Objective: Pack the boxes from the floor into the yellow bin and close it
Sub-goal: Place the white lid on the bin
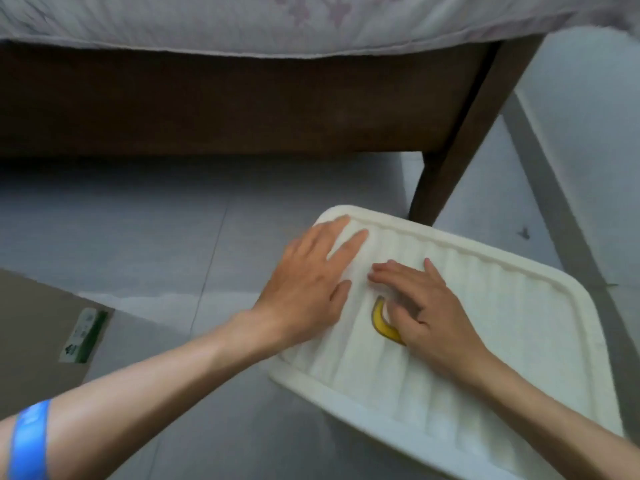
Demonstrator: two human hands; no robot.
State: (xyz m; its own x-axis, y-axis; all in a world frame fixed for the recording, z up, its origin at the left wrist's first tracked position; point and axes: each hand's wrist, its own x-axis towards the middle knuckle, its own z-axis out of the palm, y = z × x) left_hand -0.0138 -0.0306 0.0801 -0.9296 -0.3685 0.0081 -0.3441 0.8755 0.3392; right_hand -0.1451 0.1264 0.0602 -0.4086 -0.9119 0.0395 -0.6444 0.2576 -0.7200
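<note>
The bin's pale cream ribbed lid point(485, 323) lies flat over the bin on the grey floor at the lower right, hiding the bin body and whatever is inside. A yellow banana picture point(379, 322) shows on the lid. My left hand point(311, 282) presses flat on the lid's far left corner, fingers straight. My right hand point(426, 306) rests on the lid's middle beside the banana picture, fingers spread and slightly bent. Neither hand holds anything.
A dark wooden bed frame point(225, 105) with a pale floral mattress point(277, 22) runs across the back, its leg point(446, 174) just behind the lid. A brown cardboard sheet point(31, 327) with a green-and-white label lies at the left. A grey baseboard point(554, 209) slants down the right.
</note>
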